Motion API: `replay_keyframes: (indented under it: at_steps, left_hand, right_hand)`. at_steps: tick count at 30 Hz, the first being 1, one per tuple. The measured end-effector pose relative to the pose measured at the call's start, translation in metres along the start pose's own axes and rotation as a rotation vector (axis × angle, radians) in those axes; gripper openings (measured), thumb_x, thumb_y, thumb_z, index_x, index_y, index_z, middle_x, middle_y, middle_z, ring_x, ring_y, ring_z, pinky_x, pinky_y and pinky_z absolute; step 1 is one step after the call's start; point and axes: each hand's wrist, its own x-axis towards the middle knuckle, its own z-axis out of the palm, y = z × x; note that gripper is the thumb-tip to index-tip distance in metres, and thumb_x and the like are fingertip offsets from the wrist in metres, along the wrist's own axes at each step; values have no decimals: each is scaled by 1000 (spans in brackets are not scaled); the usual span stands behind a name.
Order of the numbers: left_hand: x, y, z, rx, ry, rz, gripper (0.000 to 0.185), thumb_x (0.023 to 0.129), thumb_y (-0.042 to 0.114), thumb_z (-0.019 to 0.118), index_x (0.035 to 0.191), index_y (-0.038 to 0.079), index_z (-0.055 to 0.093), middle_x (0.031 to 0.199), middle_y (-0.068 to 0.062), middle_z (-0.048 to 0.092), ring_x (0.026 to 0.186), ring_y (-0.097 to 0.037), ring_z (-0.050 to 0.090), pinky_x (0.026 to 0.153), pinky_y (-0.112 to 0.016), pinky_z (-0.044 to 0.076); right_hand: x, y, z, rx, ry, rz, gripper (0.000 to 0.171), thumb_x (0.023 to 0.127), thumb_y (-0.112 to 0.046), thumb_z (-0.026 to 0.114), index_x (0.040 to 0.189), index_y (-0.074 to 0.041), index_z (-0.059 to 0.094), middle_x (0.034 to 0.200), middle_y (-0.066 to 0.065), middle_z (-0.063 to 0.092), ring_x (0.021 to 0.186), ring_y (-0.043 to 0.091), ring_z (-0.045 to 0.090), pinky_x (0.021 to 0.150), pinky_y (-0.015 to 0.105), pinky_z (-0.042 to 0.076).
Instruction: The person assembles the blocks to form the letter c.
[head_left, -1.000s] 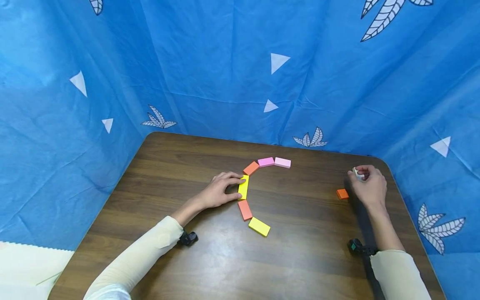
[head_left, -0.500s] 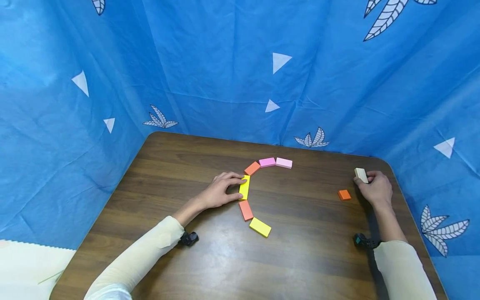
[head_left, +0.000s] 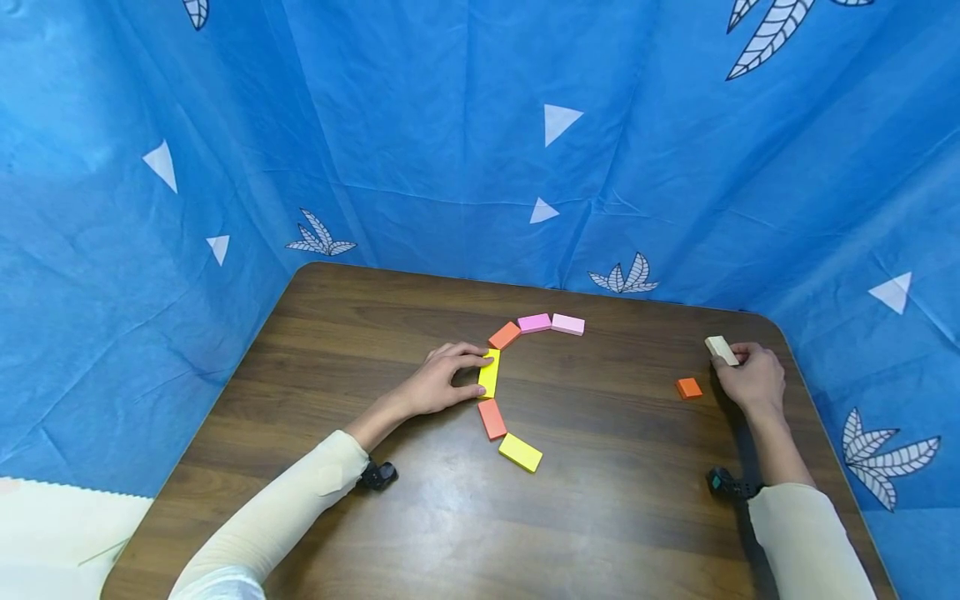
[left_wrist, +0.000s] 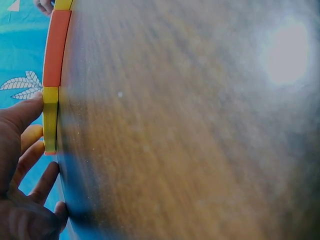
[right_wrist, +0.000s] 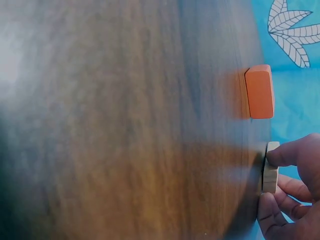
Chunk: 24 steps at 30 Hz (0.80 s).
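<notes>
My left hand (head_left: 442,380) spans a yellow block (head_left: 488,374), thumb at its near end and fingertips by its far end. In the left wrist view the thumb tip touches that block's (left_wrist: 50,117) corner. At the right of the table, my right hand (head_left: 753,377) pinches a pale wooden block (head_left: 722,350) between thumb and fingers. The right wrist view shows this wooden block (right_wrist: 270,170) low at the table surface. An orange block (head_left: 688,388) lies just left of the right hand.
The yellow block belongs to a curved row with an orange block (head_left: 505,335), pink block (head_left: 534,323), light pink block (head_left: 567,325), coral block (head_left: 492,419) and another yellow block (head_left: 521,452). Blue curtain (head_left: 450,150) borders the brown table (head_left: 600,533).
My right hand has shifted slightly right and toward me, and the wooden block in it now shows its broad top, turned slightly. The left hand stays on the yellow block.
</notes>
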Motion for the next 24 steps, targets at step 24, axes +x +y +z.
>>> replay_keyframes:
  at_steps: [24]
  left_hand:
    - [0,-1,0,-5,-1,0,56,99,38,80,151,21,65,159,2,58,151,-27,49,126,-63,31]
  right_hand:
    - [-50,-18,1,-16,41,-278,37,102,-8,65,133,12,62,113,33,58,91,42,52,74,42,33]
